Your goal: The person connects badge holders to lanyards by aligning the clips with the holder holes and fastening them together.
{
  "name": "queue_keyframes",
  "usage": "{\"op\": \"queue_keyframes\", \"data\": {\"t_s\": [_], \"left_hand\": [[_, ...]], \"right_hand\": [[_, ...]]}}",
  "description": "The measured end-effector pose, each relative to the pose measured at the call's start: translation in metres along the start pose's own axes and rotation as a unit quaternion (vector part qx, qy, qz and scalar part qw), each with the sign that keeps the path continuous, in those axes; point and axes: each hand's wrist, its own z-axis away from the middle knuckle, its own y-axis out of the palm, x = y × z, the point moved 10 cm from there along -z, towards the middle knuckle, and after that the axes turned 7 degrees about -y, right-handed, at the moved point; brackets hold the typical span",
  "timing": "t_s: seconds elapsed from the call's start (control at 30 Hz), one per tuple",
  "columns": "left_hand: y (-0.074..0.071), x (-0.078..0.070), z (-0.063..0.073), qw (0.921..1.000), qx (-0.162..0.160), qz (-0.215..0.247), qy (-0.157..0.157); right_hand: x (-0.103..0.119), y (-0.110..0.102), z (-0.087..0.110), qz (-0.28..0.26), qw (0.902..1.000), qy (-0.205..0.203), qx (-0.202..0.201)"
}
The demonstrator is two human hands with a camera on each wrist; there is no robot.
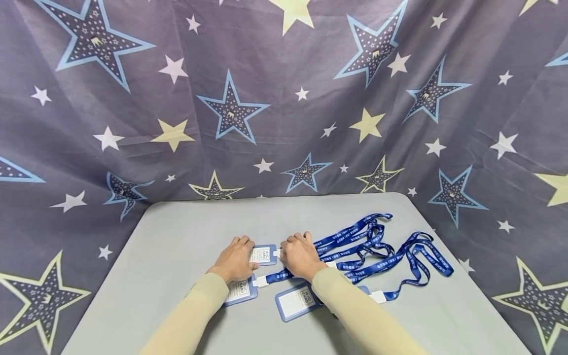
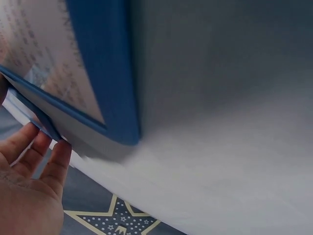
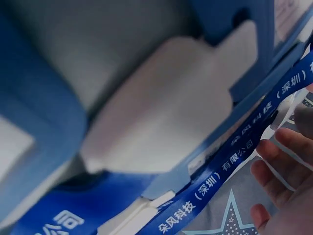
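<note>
A blue-framed ID card holder lies on the table between my hands, its white clip pointing right. My left hand grips its left end, fingers at the far edge and thumb at the near edge. The left wrist view shows those fingertips against the holder's edge. Beside the clip, my right hand holds the blue lanyard with curled fingers, which hide the part in its grasp. A second ID card holder lies just nearer, partly under my left wrist.
Another ID card holder lies nearer the front, partly behind my right forearm, with one more clip past the arm. Several printed blue lanyards fan out to the right across the grey table. A star-patterned curtain surrounds the table.
</note>
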Motion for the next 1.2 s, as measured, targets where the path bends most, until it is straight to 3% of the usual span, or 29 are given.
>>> {"op": "queue_keyframes", "data": {"t_s": [0.37, 0.57, 1.0, 1.2], "left_hand": [[0.000, 0.002, 0.001, 0.9997, 0.004, 0.023, 0.000], [-0.002, 0.003, 0.004, 0.9997, 0.008, 0.021, 0.003], [-0.009, 0.003, 0.018, 0.9994, -0.019, 0.022, 0.019], [-0.019, 0.004, 0.027, 0.9986, -0.047, 0.011, 0.021]], "right_hand": [[-0.009, -0.013, 0.013, -0.019, 0.9994, -0.003, -0.028], [-0.017, -0.016, 0.020, -0.036, 0.9991, -0.001, -0.024], [-0.044, -0.016, 0.042, -0.070, 0.9971, 0.021, -0.021], [-0.060, -0.016, 0.052, -0.068, 0.9972, 0.029, -0.014]]}}
